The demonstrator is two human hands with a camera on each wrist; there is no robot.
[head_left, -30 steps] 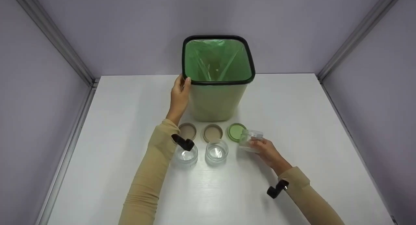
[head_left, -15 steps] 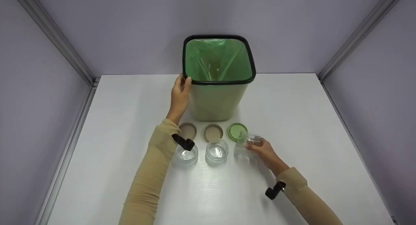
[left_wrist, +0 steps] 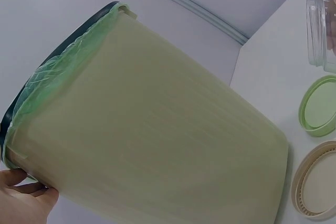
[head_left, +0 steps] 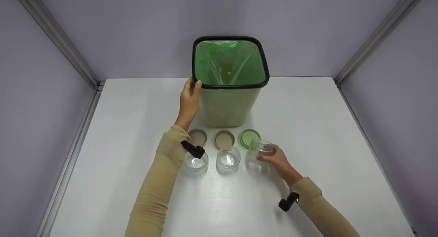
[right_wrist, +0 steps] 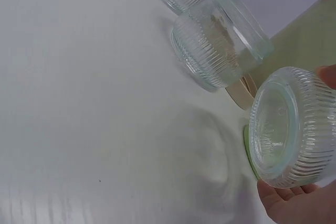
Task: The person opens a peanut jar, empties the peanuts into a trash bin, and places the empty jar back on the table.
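Observation:
My left hand (head_left: 191, 90) grips the left rim of a tall pale-green bin (head_left: 228, 103) lined with a green bag; its fingers (left_wrist: 23, 198) curl at the rim beside the bin's wall (left_wrist: 157, 129). My right hand (head_left: 272, 155) holds a clear ribbed glass jar (head_left: 258, 150) a little above the table, in front of a green lid (head_left: 248, 137). The right wrist view shows the jar (right_wrist: 294, 129) tilted, its base towards the camera, with its shadow on the table below.
Two more open glass jars (head_left: 196, 163) (head_left: 228, 159) stand in a row left of the held one. Two beige lids (head_left: 197, 137) (head_left: 224, 139) lie behind them, in front of the bin. The white table (head_left: 325, 127) is walled on three sides.
My right hand has lowered the jar slightly and drawn it a little left, towards the row. The left hand stays on the bin.

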